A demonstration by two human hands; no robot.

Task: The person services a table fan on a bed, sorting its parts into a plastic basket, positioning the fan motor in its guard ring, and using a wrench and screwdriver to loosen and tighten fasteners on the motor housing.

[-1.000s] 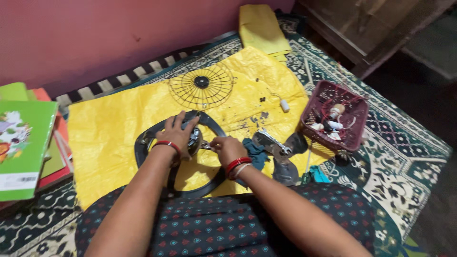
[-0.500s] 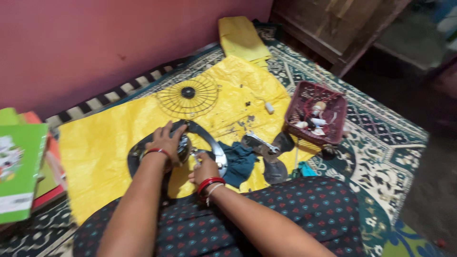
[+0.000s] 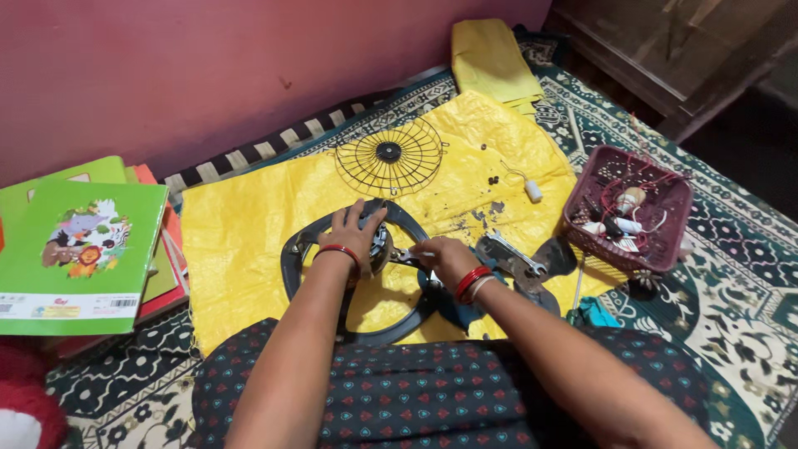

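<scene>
A black ring-shaped fan frame (image 3: 303, 249) lies on a yellow sheet (image 3: 249, 216) in front of me. My left hand (image 3: 353, 233) rests on the motor at the frame's middle, fingers spread over it. My right hand (image 3: 445, 258) is closed on a small metal tool (image 3: 409, 254) that points at the motor from the right. Both wrists wear red bangles. A dark fan blade (image 3: 519, 270) with a spanner on it lies right of my right hand.
A round black wire fan guard (image 3: 389, 155) lies further back on the sheet. A maroon basket (image 3: 665, 249) of small parts stands at right. Green books (image 3: 79, 245) are stacked at left. A folded yellow cloth (image 3: 492, 60) lies at the back. Patterned bedding lies under everything.
The head view swung about and came back. My right hand moved left toward the motor with the tool. My left hand stayed on the motor.
</scene>
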